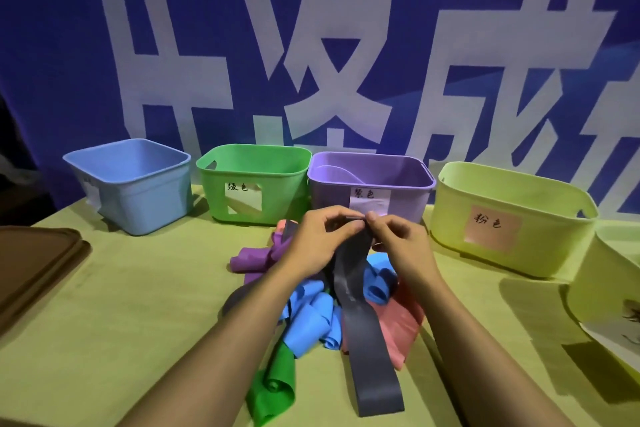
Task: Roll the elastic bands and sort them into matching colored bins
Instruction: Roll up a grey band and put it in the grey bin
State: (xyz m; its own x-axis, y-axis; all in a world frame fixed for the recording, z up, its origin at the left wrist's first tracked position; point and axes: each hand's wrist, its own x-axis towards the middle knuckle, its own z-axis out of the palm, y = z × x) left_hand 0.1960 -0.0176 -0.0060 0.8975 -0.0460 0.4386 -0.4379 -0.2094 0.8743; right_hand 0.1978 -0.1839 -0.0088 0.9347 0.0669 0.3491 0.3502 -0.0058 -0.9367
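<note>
1. Left hand and right hand meet above the pile – both pinch the top end of the grey band between thumb and fingertips, fingers curled around its folded edge.
2. Grey band hangs from the pinch toward the camera, its flat lower end lying on the yellow-green tablecloth.
3. Pile under the hands: purple bands at the far left, blue bands in loose curls in the middle and just right of the grey strip, a pink band to the right, a green band nearest the camera.
4. Bins in a row at the back of the table, left to right:
 - blue bin – paper label on its side, text unreadable; the visible part of the inside shows nothing in it.
 - green bin – handwritten label on the front; floor hidden by the front wall.
 - purple bin – handwritten label, partly behind the hands; a pale curved shape shows inside on the left, cannot tell what it is.
 - yellow bin – pink handwritten label on the front; inside not visible.
5. A second pale yellow container sits at the right edge, touching or just beside the yellow bin – contents hidden.
6. Brown lid lies flat at the left edge.
7. Blue banner with large white characters hangs behind the bins.
</note>
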